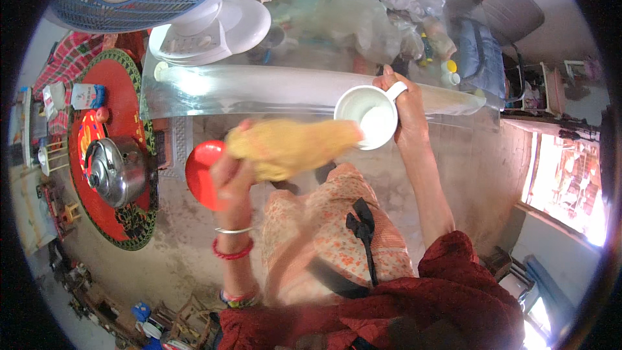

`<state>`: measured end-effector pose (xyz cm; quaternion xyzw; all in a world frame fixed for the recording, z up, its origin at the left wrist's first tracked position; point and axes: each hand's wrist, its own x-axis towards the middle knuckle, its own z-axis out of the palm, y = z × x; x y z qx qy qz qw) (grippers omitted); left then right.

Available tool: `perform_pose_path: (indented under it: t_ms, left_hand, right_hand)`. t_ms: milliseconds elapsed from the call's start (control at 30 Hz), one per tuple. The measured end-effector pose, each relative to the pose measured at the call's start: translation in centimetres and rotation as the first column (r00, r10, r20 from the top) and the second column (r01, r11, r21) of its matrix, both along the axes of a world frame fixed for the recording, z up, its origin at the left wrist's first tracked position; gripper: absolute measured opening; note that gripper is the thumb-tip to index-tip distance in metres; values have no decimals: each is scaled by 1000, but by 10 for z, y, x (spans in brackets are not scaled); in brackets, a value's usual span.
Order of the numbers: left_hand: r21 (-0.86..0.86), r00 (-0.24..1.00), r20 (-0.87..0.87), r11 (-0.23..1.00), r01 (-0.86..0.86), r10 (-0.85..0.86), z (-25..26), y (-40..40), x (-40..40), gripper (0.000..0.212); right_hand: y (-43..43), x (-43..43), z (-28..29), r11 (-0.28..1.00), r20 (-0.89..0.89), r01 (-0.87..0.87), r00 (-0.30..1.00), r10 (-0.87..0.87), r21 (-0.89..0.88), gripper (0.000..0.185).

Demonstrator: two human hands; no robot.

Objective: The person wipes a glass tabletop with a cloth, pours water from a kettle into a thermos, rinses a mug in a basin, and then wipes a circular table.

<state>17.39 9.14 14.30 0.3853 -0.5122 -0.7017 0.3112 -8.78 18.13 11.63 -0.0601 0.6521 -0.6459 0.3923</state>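
Note:
My right hand point(411, 107) grips a white mug point(342, 107) by its handle, at the front edge of the glass-topped table. The mug's mouth is turned up towards me, showing its pale inside. In my left hand point(235, 175) is a yellow cloth point(291, 148), blurred by motion. One end of the cloth reaches the mug's rim; whether it goes inside, I cannot tell. Behind my left wrist shows a round, smooth red object point(199, 172), partly hidden by the hand; whether it is held or stands below, the picture does not settle.
A white and blue electric fan point(209, 34) stands on the table's left end. Plastic bags point(359, 14) and capped bottles point(452, 72) crowd the transparent tabletop point(291, 90). On a round red table point(114, 78) at left sits a metal pot point(124, 172). A chair point(505, 2) stands at upper right.

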Motion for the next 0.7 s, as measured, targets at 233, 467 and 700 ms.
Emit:
perform_pose_path:
  t_ms: [233,467,700]
  left_hand:
    - [189,991,74,974,-121,109,-27,9,73,39]
    - [235,985,119,961,-148,123,-43,32,70,33]
    - [277,987,123,952,-132,101,-49,39,54,31]
  right_hand:
    - [5,3,34,995,96,84,991,-88,49,30]
    - [14,6,36,991,5,-132,991,132,25,34]
    - [13,23,43,983,-98,-157,984,148,-97,37]
